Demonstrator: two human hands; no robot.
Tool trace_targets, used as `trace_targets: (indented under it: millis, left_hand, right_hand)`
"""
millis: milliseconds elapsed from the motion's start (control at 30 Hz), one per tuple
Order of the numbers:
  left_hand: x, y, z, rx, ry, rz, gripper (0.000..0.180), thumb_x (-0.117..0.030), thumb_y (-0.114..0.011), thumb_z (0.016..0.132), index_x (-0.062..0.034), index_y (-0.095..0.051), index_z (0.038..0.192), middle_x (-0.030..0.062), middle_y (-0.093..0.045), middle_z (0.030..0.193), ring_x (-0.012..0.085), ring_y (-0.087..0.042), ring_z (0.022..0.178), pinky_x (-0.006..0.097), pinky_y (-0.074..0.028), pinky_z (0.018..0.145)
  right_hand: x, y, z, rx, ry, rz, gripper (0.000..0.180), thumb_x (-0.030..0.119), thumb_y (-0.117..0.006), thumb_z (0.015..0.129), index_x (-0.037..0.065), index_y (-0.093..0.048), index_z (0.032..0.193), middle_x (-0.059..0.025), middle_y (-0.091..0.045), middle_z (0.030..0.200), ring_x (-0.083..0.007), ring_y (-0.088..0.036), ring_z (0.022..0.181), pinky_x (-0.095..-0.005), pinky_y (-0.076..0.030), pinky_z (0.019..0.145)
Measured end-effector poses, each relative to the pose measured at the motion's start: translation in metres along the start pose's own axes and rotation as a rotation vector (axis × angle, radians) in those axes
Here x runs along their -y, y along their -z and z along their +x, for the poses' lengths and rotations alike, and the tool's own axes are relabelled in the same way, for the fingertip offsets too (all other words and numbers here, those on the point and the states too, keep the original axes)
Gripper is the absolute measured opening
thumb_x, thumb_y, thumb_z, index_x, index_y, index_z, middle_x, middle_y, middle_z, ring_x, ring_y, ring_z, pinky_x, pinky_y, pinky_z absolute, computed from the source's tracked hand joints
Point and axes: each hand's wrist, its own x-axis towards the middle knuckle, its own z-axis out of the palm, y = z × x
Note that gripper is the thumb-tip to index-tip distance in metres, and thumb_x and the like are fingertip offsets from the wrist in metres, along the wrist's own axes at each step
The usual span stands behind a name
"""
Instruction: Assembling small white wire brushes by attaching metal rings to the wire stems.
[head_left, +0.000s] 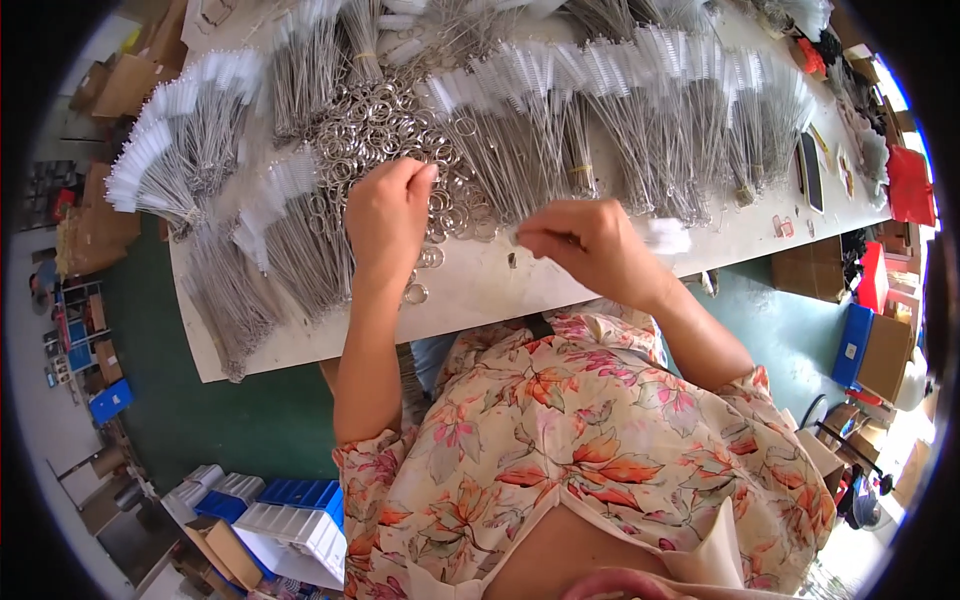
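Over the pile of metal split rings (375,125) my left hand (388,220) is closed, thumb and index finger pressed together; whatever is between the fingertips is too small to make out. My right hand (595,245) is pinched closed above the table's near part, apart from the left. A small wire brush with white bristles (665,237) sticks out blurred beside the right wrist, its stem hidden behind the hand that appears to grip it. Several loose rings (430,257) lie near the left wrist.
Bundles of white-bristled wire brushes (690,110) spread across the back and right of the white table (480,285). More brushes (300,230) lie at the left, some near its edge. A dark phone-like slab (810,172) rests at the right. Plastic bins (290,535) stand on the floor.
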Motion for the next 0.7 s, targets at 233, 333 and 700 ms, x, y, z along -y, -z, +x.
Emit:
trace_targets:
  millis: [233, 333, 700]
  left_hand:
    - [-0.017, 0.033, -0.014, -0.254, 0.152, -0.282, 0.017, -0.014, -0.058, 0.088, 0.0008, -0.064, 0.090, 0.0065, -0.065, 0.075, 0.0088, -0.055, 0.058, 0.022, -0.042, 0.051]
    - [-0.042, 0.047, -0.022, -0.212, 0.280, -0.669, 0.016, -0.012, -0.056, 0.089, 0.0022, -0.062, 0.089, 0.0039, -0.062, 0.071, 0.0062, -0.054, 0.055, 0.020, -0.039, 0.048]
    - [-0.051, 0.056, -0.034, -0.362, 0.169, -0.954, 0.013, -0.004, -0.055, 0.088, 0.0040, -0.061, 0.097, 0.0063, -0.061, 0.081, 0.0075, -0.057, 0.069, 0.018, -0.047, 0.060]
  right_hand:
    - [0.032, -0.002, 0.044, -0.018, 0.133, 0.137, 0.011, 0.009, -0.063, 0.080, 0.001, -0.064, 0.087, -0.0098, -0.060, 0.079, -0.0143, -0.057, 0.063, -0.0270, -0.045, 0.056]
    - [0.040, -0.013, 0.049, -0.064, 0.083, 0.324, 0.009, 0.007, -0.063, 0.080, 0.001, -0.065, 0.086, -0.0093, -0.060, 0.087, -0.0162, -0.059, 0.069, -0.0258, -0.046, 0.058]
    - [0.052, -0.036, 0.052, -0.151, 0.412, 0.358, 0.008, 0.003, -0.065, 0.076, 0.001, -0.066, 0.084, -0.0095, -0.061, 0.095, -0.0211, -0.063, 0.079, -0.0280, -0.052, 0.064]
